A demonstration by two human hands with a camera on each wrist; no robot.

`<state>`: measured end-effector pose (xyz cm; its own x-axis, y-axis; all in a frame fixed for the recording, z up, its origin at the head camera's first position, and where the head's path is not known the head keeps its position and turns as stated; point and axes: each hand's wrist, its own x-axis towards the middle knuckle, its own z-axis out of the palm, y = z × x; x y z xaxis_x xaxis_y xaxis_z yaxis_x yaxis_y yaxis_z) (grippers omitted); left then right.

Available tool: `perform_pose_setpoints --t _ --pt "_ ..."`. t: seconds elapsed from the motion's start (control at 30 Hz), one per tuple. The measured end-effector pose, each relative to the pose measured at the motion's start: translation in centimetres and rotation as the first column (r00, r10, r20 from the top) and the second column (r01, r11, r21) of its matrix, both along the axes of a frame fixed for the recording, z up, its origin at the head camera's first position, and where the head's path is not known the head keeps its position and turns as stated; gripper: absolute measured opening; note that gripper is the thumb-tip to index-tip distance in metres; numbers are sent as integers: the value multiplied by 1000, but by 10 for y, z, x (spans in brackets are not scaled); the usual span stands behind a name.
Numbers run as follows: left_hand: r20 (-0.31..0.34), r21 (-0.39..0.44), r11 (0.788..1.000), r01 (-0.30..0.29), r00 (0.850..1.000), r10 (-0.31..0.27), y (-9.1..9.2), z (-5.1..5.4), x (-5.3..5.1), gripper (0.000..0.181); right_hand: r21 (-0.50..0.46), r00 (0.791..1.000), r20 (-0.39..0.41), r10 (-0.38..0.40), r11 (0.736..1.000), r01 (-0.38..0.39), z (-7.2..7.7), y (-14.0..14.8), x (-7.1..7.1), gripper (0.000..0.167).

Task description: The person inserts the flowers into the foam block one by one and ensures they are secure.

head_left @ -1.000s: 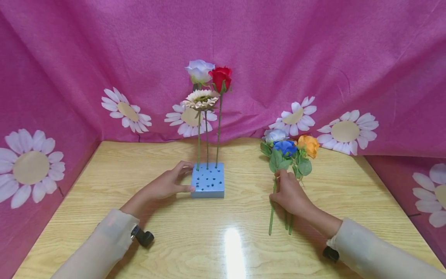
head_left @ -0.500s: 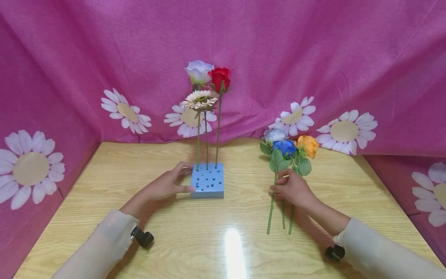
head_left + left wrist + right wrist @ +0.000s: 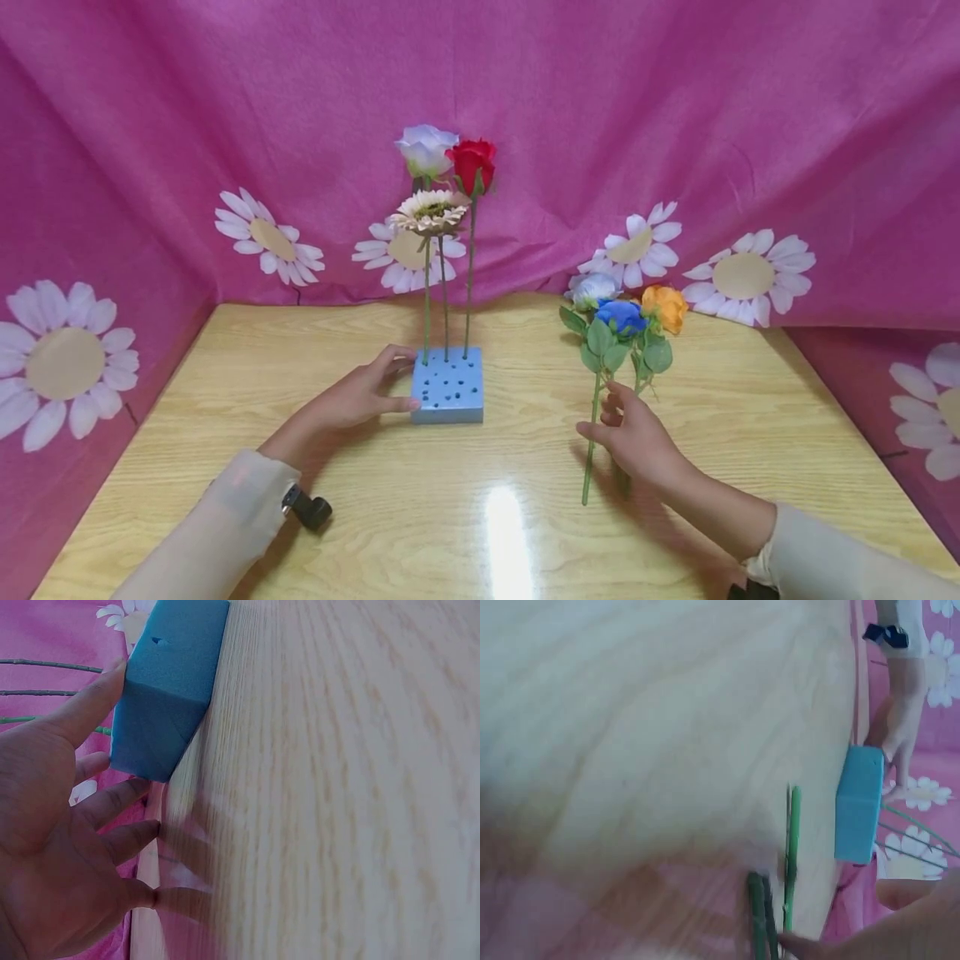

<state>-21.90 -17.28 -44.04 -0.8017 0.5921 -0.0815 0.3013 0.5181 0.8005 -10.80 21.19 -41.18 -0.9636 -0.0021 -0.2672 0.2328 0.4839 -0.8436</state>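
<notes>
My left hand (image 3: 358,396) rests against the left side of a blue foam block (image 3: 447,392) with holes in its top. In the left wrist view the thumb (image 3: 94,705) touches the block's edge and the other fingers stay fairly straight. A pale lilac flower (image 3: 427,150), a red rose (image 3: 472,164) and a cream daisy-like flower (image 3: 431,212) stand upright in the block. At right, my right hand (image 3: 637,437) surrounds the stem of a blue flower (image 3: 621,317), thumb spread from the fingers. In the right wrist view a finger reaches the green stem (image 3: 793,840); the thumb is apart.
A pale flower (image 3: 592,289) and an orange flower (image 3: 663,308) lie beside the blue one on the wooden table (image 3: 405,508). A pink cloth (image 3: 540,100) printed with large daisies hangs behind and at both sides.
My right hand has moved slightly right and toward me, its thumb and fingers spreading at the stem. The blue flower has shifted a little right. My left hand stays at the block.
</notes>
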Motion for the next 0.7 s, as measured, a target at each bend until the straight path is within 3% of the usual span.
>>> perform_pose_setpoints --t 0.17,0.4,0.57,0.7 --pt "-11 19 1000 10 1000 -10 0 -4 -1 67 8 1000 -20 -18 1000 18 -11 -4 -1 88" --pt "-13 26 999 24 1000 -23 1 -4 -1 66 -21 993 -41 -106 994 106 -24 -8 -7 85" --pt "-18 27 999 25 1000 -25 1 -1 -1 66 60 988 -112 -108 992 115 -31 -11 -12 83" --pt "-7 37 999 25 1000 -24 0 0 0 66 158 982 -180 -64 983 93 -35 -10 -15 67"
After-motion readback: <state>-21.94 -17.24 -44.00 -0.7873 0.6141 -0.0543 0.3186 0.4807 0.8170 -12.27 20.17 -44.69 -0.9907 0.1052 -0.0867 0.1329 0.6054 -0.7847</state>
